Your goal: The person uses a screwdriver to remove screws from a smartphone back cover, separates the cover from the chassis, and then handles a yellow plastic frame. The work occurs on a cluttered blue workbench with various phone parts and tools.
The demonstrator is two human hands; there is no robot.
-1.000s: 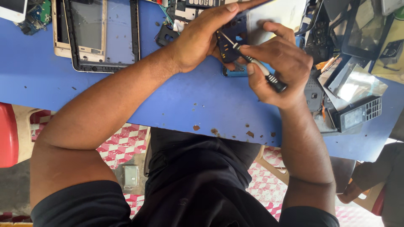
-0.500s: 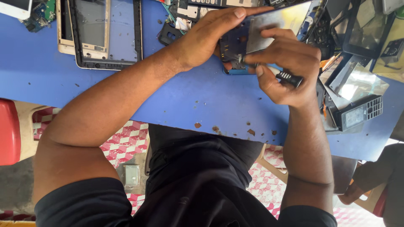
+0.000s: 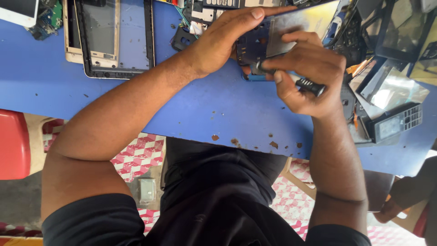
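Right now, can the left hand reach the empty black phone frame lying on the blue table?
Probably yes. The left hand holds the opened phone, so it must let go first. The black frame lies beside that forearm on the blue table, with nothing between.

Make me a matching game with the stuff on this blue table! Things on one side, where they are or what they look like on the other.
Things:
1. screwdriver
2. opened phone
3. keypad phone
4. empty phone frames

Descriptions:
A. lying flat at the table's far left
B. gripped in the right hand
C. lying at the right edge, screen and buttons up
D. steadied by the left hand

Pairs: 1-B, 2-D, 3-C, 4-A
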